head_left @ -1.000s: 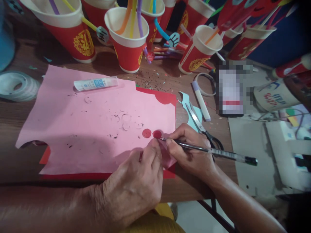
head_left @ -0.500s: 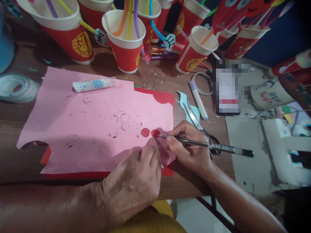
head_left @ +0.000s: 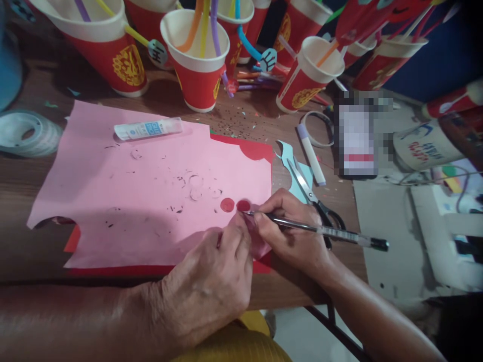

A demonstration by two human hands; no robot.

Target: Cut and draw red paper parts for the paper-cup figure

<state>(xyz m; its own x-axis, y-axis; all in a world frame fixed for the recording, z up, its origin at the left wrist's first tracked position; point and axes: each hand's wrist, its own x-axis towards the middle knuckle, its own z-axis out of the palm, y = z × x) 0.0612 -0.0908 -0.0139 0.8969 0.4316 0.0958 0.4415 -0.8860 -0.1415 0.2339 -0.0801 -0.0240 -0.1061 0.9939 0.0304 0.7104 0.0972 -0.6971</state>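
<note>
Head view: a small round red paper disc (head_left: 243,205) lies near the right edge of a large pink paper sheet (head_left: 94,176), with a second, matching red paper disc (head_left: 227,204) just to its left. The right hand (head_left: 294,244) grips a slim clear-barrelled pen with a black end (head_left: 320,230), thumb and fingers closed near its point, the shaft slanting back to the right. The tip is at the lower rim of the first disc; whether it touches cannot be told. The left hand (head_left: 211,281) comes in from the lower left with its fingers bunched beside that tip, and whether they pinch anything is hidden.

A red paper sheet (head_left: 260,148) shows from under the pink one at its upper right and along its bottom. Past the right-hand border, black-handled scissors (head_left: 311,196) lie just beside the right knuckles, over a pale blue paper scrap (head_left: 286,152). Most free room is leftward, across pink paper bearing scattered black marks, up to a translucent glue tube (head_left: 149,129). Red-and-white paper cups (head_left: 199,83) bound the back; a strip of bare brown wooden table (head_left: 287,294) runs along the front.

Compared with half a second ago, the pen point has slipped from over the disc to its lower rim, and the far end has moved leftward; both discs remain side by side.
</note>
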